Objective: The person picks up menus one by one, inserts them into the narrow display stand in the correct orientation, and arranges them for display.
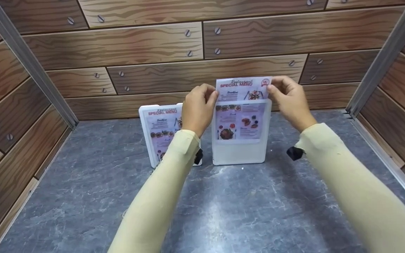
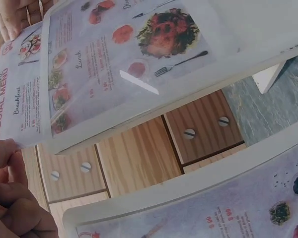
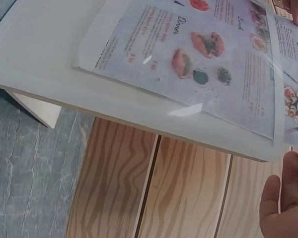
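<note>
A printed restaurant menu sheet stands partly inside a white, clear-fronted sign holder. Its top strip with the red heading sticks out above the holder's upper edge, and its lower end sits above a bare white band. My left hand pinches the sheet's left edge near the top. At the upper right corner, my right hand pinches it between thumb and fingers. Left of these stands a second white holder with a matching menu inside, partly hidden behind my left hand and forearm.
The holders stand on a grey marbled tabletop. Behind rises a wood-plank-patterned wall, with similar panels at both sides and metal corner posts. A back leg props the holder in the right wrist view.
</note>
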{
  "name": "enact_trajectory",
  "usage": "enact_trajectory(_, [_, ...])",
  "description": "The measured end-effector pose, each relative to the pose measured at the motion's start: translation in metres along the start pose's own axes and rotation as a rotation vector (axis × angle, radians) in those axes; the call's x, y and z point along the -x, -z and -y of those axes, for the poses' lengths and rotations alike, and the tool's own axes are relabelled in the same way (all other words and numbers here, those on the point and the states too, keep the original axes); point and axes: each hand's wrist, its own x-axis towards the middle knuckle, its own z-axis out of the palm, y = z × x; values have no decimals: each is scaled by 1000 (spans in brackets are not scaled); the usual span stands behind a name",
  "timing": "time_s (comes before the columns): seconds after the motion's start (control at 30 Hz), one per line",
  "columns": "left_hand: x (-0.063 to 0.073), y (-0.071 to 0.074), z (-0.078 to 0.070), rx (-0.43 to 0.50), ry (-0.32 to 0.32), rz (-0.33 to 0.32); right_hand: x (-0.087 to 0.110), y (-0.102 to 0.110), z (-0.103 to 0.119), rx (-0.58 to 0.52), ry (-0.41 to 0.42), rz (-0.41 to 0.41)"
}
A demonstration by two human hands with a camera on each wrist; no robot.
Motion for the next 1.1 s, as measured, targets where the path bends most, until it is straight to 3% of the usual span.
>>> enact_trajectory(0.4, [8, -6, 11, -50, 17, 36, 4, -4, -15, 100, 2, -19])
enact_trajectory(0.73, [6, -5, 8, -11, 53, 34, 4, -6, -12, 85, 1, -29])
enact_trajectory(1.1, [0, -4, 2, 35, 24, -1, -1, -1, -5, 31, 20, -41])
